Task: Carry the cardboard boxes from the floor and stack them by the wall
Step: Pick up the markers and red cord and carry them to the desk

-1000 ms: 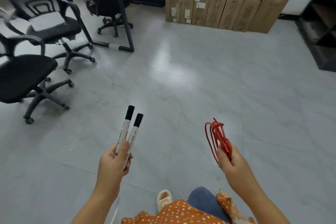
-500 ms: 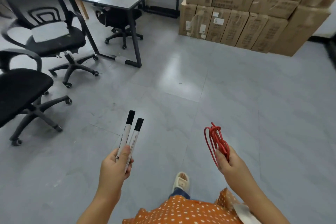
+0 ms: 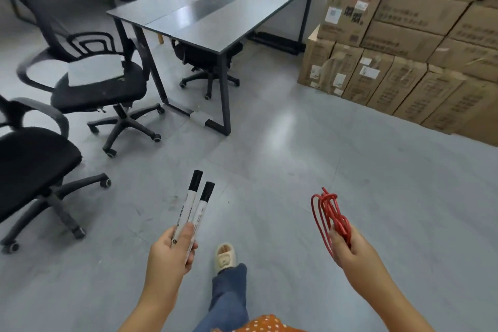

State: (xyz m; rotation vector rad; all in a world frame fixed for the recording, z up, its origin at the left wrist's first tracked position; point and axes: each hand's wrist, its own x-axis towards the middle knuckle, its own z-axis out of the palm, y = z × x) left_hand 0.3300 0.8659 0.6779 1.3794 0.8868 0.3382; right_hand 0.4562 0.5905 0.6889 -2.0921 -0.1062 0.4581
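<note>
We see boxes point(image 3: 398, 43) stacked at wall, upper right; none loose on floor in view. Left hand point(image 3: 172, 253) grips two markers point(image 3: 192, 210), right hand point(image 3: 350, 248) grips red cord point(image 3: 327, 210). We judge carrying mostly done.

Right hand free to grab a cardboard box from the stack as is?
Probably not. The right hand grips a red cord bundle, and the cardboard boxes stand well ahead across open floor. The path looks clear, but the grip is occupied.
</note>
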